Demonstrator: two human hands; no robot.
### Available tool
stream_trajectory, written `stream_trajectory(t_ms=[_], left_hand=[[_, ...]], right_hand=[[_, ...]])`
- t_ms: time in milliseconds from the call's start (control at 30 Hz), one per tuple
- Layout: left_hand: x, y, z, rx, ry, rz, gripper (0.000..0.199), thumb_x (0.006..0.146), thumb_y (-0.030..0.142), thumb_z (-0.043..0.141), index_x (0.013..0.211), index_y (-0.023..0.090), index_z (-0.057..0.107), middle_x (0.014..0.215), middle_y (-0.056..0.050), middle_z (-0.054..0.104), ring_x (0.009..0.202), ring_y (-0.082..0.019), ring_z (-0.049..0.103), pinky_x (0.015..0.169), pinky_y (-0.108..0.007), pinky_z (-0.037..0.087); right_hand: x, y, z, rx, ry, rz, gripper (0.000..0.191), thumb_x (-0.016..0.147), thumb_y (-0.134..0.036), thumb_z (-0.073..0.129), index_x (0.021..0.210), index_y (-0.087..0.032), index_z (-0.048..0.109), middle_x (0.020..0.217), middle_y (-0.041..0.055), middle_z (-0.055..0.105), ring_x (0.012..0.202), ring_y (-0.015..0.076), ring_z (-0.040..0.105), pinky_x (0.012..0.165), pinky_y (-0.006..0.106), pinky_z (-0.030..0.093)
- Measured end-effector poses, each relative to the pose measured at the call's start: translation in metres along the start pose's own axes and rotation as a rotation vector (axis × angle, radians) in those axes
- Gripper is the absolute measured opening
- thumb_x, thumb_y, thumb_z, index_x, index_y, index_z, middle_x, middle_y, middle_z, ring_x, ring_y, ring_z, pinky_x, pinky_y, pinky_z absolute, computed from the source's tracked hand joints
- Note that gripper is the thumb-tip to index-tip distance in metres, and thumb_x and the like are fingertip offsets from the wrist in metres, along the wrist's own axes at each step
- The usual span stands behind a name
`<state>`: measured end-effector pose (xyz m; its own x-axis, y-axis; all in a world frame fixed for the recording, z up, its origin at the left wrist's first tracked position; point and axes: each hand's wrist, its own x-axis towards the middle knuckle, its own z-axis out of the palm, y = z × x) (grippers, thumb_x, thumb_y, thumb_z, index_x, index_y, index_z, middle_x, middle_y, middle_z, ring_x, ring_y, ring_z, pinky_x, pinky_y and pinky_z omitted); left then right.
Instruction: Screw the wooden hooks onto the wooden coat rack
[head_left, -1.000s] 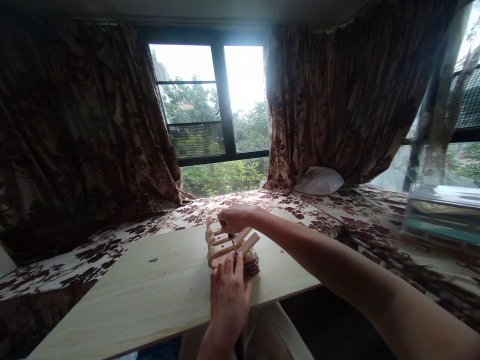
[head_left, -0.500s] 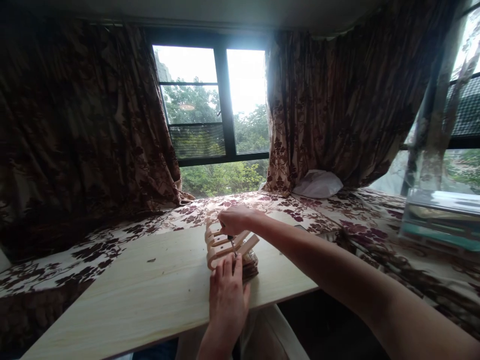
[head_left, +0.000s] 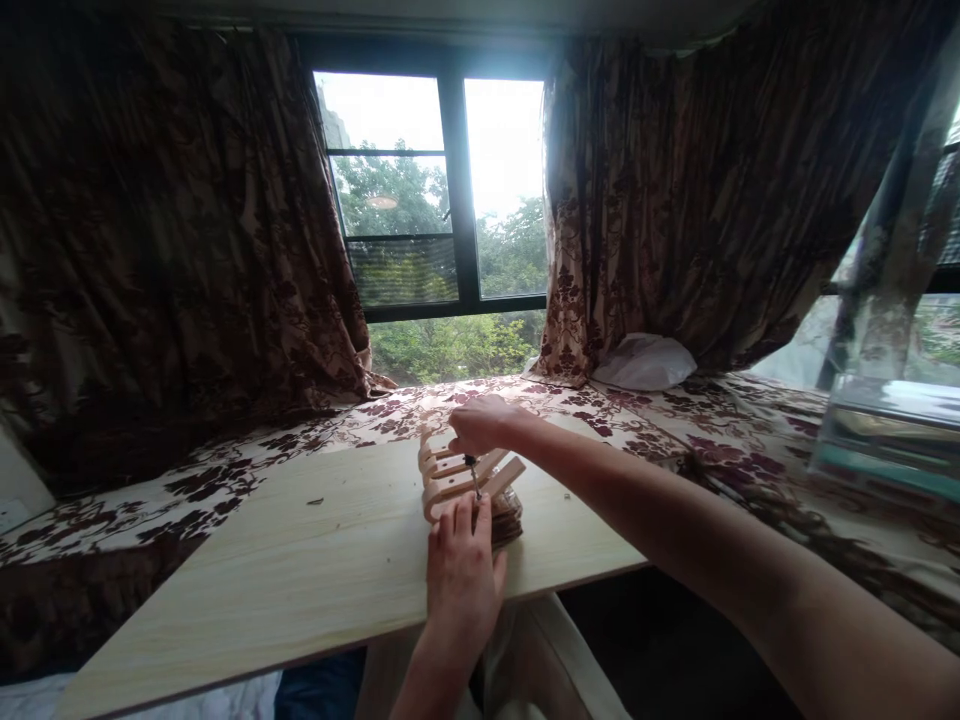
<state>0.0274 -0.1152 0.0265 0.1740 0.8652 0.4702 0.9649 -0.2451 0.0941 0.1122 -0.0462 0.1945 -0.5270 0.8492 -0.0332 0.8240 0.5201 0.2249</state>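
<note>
Frame centre: screwdriver [head_left: 475,480], clenched in right hand [head_left: 478,424]; left hand [head_left: 461,565] near its tip, grip unclear, presumably steadying wood [head_left: 507,480].

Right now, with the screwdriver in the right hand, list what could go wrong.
The screwdriver could slip: its lower end is right by the fingertips of the left hand, so a finger might get jabbed.
The slatted wooden piece might shift, since only the left hand appears to steady it while the right hand works from above.
</note>
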Motion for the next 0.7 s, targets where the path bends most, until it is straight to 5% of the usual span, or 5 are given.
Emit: stream_trajectory(t_ms=[700], left_hand=[[0.0016, -0.0002, 0.0035, -0.023, 0.014, -0.02, 0.056, 0.08, 0.02, 0.055, 0.135, 0.018, 0.044, 0.139, -0.008, 0.046, 0.126, -0.027, 0.037, 0.104, -0.042, 0.034]], right_hand=[[0.0001, -0.0063, 0.003, 0.024, 0.047, -0.014, 0.028, 0.092, -0.034, 0.053, 0.112, -0.015, 0.058, 0.108, 0.0072, 0.061, 0.089, 0.0176, 0.061, 0.076, 0.037, 0.052]])
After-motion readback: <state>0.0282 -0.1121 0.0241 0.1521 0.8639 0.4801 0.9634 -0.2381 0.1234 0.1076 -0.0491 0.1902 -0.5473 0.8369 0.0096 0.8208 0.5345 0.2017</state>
